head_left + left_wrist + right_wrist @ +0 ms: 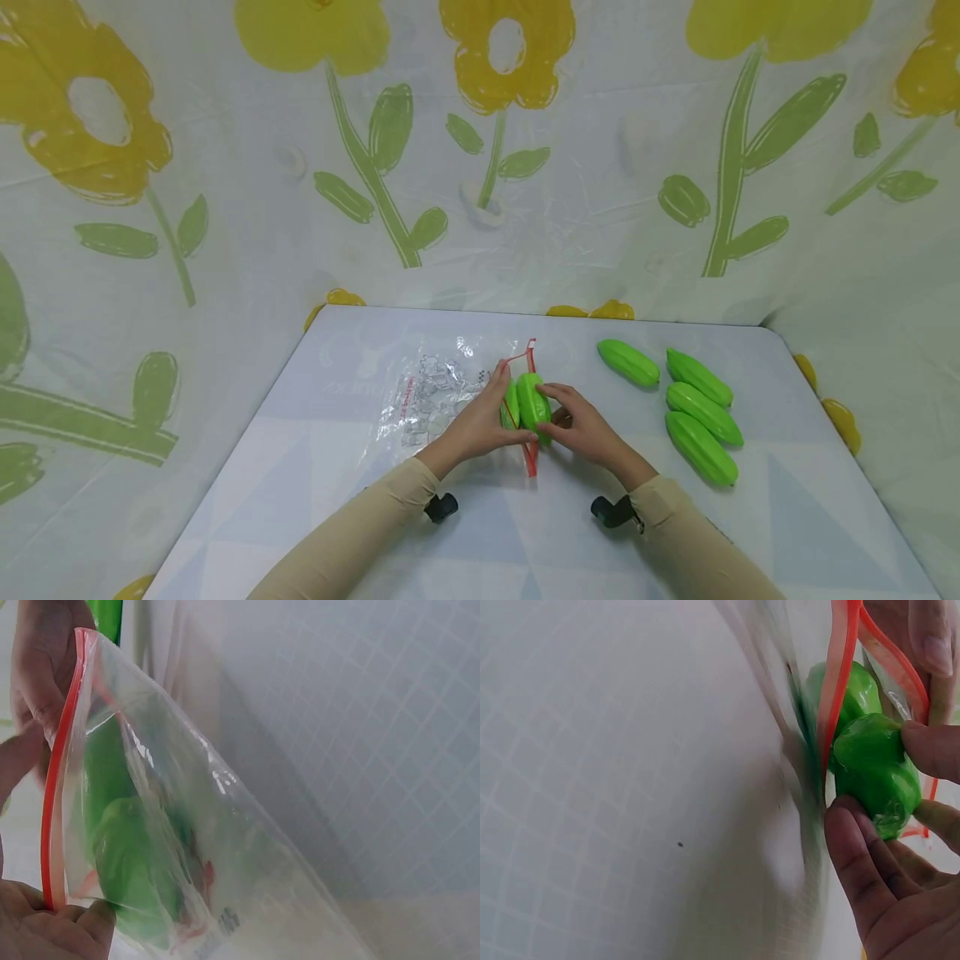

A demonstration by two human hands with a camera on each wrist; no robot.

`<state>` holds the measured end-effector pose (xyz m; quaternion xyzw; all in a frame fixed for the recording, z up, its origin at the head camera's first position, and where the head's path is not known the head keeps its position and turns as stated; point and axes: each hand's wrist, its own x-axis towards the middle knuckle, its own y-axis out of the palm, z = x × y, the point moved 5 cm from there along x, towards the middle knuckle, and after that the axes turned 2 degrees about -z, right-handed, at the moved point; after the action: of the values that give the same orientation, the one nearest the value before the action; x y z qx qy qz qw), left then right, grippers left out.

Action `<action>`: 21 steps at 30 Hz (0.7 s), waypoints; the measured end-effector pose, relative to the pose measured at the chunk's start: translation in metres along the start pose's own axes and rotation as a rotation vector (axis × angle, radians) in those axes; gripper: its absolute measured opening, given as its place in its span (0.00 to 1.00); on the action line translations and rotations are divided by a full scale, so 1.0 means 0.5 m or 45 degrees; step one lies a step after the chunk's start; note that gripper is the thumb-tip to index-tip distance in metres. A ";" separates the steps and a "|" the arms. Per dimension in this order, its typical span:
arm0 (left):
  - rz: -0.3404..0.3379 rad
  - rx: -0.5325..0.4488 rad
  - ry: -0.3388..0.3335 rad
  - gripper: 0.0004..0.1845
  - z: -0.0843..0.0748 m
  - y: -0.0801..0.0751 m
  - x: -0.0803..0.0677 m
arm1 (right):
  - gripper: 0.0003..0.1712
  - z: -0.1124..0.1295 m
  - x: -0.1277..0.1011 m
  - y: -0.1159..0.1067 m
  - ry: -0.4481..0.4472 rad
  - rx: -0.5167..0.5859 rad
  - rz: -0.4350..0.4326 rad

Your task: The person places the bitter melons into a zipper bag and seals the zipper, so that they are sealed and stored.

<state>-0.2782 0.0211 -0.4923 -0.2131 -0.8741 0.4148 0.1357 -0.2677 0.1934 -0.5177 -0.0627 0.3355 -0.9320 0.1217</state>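
In the middle of the picture, the right hand (581, 429) grips a green toy fruit (534, 406) at the bag (442, 392) mouth. The left hand (483, 417) pinches the red rim (529, 454). If the rim slips, the bag could shut and the fruit roll across the bench (525, 533).

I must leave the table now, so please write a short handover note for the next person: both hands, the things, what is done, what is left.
Left hand: holds open the red zip rim of the clear plastic zip bag.
Right hand: grips a ridged green plastic toy fruit at the bag mouth, partly in.
Done: one green fruit is already inside the bag.
Left: finish pushing this one in; four more green fruits lie on the white table, to the right.
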 end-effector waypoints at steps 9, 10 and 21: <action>-0.036 0.018 -0.014 0.62 0.001 -0.003 0.001 | 0.39 0.001 0.001 0.002 -0.040 0.035 0.009; -0.036 0.015 -0.013 0.62 0.001 -0.003 0.001 | 0.39 0.001 0.001 0.002 -0.040 0.036 0.009; -0.043 0.003 -0.003 0.63 -0.001 -0.007 0.000 | 0.39 0.003 0.007 0.006 -0.014 0.022 -0.011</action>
<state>-0.2788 0.0196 -0.4893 -0.1976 -0.8772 0.4139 0.1420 -0.2703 0.1893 -0.5185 -0.0682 0.3267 -0.9350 0.1202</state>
